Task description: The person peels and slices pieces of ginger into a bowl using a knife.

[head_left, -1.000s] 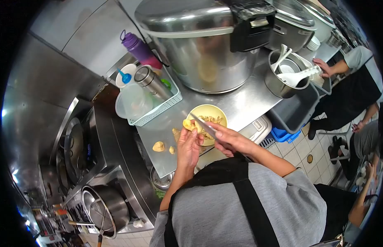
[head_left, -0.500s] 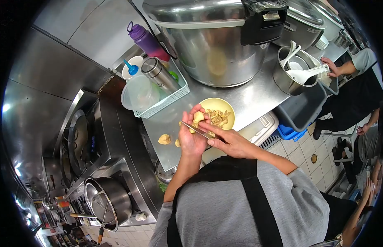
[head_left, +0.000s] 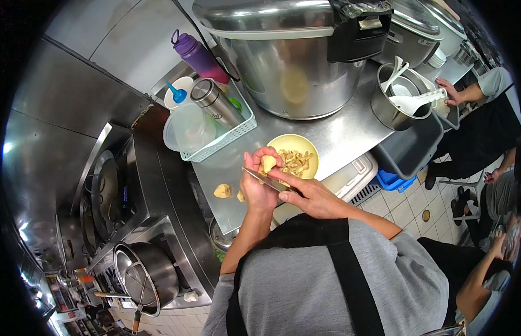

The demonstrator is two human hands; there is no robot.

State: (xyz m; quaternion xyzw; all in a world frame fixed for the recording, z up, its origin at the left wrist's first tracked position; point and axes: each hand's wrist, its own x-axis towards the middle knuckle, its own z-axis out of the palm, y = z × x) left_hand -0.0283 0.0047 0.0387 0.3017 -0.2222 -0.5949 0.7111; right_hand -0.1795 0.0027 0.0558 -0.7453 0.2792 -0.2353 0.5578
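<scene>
A pale yellow ginger piece [head_left: 268, 163] is held in the curled fingers of my left hand [head_left: 261, 187]. My right hand [head_left: 316, 197] grips a knife [head_left: 263, 177], its blade lying across my left palm, just below the ginger. Right behind both hands is a yellow bowl [head_left: 312, 154] holding many small pale pieces. Left of my left hand, a ginger lump [head_left: 222, 191] lies on the steel counter [head_left: 211, 171], with a smaller piece [head_left: 241, 195] partly hidden beside my wrist.
A big steel cooker [head_left: 294, 67] stands behind the bowl. To the left, a basket [head_left: 224, 139] holds a steel flask [head_left: 216, 101] and a purple bottle [head_left: 194, 51]. A pot [head_left: 392, 109] with ladles is at right, near a co-worker's hand [head_left: 452, 91]. A stove with pans is far left.
The fingers of my left hand have curled more around the ginger, which has turned slightly. The knife has shifted a little left and down. At lower right, another person's arm has moved.
</scene>
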